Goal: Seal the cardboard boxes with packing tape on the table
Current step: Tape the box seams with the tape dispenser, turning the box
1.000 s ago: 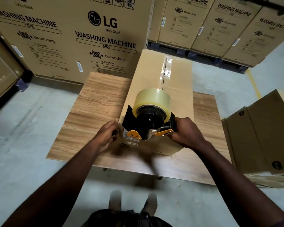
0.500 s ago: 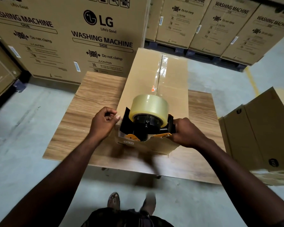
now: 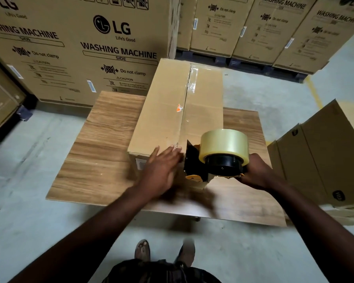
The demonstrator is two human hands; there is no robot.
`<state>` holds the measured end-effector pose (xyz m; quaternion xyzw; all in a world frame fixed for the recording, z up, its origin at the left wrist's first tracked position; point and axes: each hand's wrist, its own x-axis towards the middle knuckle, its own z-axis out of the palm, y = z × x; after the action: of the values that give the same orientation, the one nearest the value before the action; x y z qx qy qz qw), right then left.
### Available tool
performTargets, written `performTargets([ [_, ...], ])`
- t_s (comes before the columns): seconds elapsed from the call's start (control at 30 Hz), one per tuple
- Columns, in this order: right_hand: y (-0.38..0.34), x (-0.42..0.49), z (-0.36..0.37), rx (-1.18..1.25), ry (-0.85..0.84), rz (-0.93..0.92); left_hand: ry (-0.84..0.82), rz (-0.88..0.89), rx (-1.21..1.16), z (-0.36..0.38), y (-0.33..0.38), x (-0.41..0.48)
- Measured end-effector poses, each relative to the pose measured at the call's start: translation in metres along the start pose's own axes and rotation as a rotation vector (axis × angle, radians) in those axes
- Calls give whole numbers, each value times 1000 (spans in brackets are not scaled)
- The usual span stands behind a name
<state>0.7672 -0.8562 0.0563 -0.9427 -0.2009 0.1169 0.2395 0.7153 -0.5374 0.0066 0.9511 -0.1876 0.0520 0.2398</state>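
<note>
Right hand [image 3: 260, 173] is clenched round the back of the tape dispenser [image 3: 194, 166], which carries a clear tape roll [image 3: 223, 142], at the near right corner of the cardboard box [image 3: 168, 115]. Left hand [image 3: 161, 170] is blurred, fingers straight, flat on the box's near end just beside the dispenser. The box lies lengthwise on the wooden table [image 3: 102, 144], with a clear tape strip [image 3: 191, 86] along its top seam. LG washing machine cartons [image 3: 102, 48] stand behind.

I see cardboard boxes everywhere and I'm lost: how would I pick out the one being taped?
Start at the wooden table in front of the tall printed washing-machine cartons. The long box lying on it, tape dispenser at its near end, is the one. Unlike its neighbours, it carries no large lettering and has shiny clear tape running along its top seam.
</note>
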Motion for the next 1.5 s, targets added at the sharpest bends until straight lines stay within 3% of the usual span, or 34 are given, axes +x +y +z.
performTargets([
  [0.1, 6, -3, 2, 30, -3, -17, -95, 37, 155, 5, 4, -4],
  [0.4, 70, -37, -15, -24, 104, 16, -122, 17, 134, 5, -3, -4],
  [0.53, 89, -37, -8, -46, 111, 14, -134, -100, 51, 6, 20, 4],
  [0.7, 105, -30, -3, -66, 84, 15, -297, 41, 30, 28, 71, 23],
  [1.0, 113, -61, -3, 1, 195, 11, -222, 26, -130, 33, 57, 25],
  [1.13, 143, -65, 8, -8, 125, 90, -243, 7, -158, 34, 58, 25],
  [1.33, 106, -41, 25, 7, -34, 179, -292, 4, -115, 33, 57, 25],
  [1.5, 119, -51, 39, 20, -107, 321, -312, 29, -74, 31, 58, 25],
])
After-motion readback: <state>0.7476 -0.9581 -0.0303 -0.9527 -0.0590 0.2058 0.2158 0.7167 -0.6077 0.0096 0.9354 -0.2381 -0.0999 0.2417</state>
